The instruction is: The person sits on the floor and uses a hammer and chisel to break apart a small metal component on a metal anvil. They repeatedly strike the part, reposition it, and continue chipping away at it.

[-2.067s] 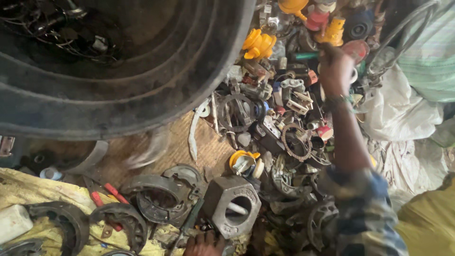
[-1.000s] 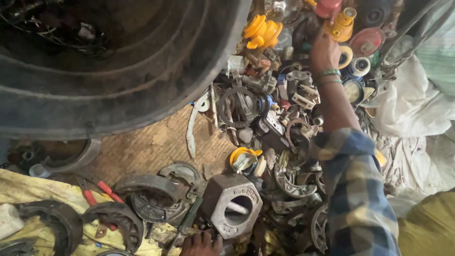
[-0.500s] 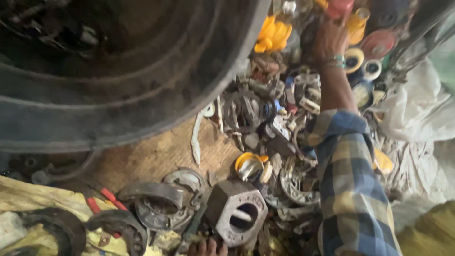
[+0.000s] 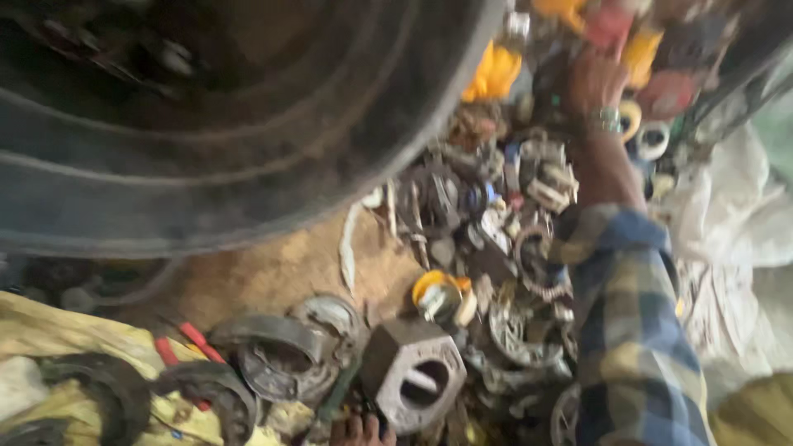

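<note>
My right hand (image 4: 591,83) reaches far out over a heap of small metal and plastic parts (image 4: 504,206), with a bangle on its wrist and a blue-and-yellow checked sleeve (image 4: 632,330) behind it. The hand rests among red and yellow plastic pieces (image 4: 493,73) at the top of the heap. Blur hides the fingers, so I cannot tell whether they grip anything. My left hand is out of view. A few skin-coloured tips (image 4: 355,429) show at the bottom edge; whether they are fingers or toes is unclear.
A large black tyre (image 4: 206,124) fills the upper left. Below it lie curved brake shoes (image 4: 281,351), a hexagonal metal block with a round hole (image 4: 413,376), red-handled pliers (image 4: 186,347) and a yellow cloth (image 4: 49,347). White sacking (image 4: 743,215) lies at the right.
My right arm has stretched farther up the heap, and more of the checked sleeve shows. The view has shifted and blurred, so the tyre covers more of the frame.
</note>
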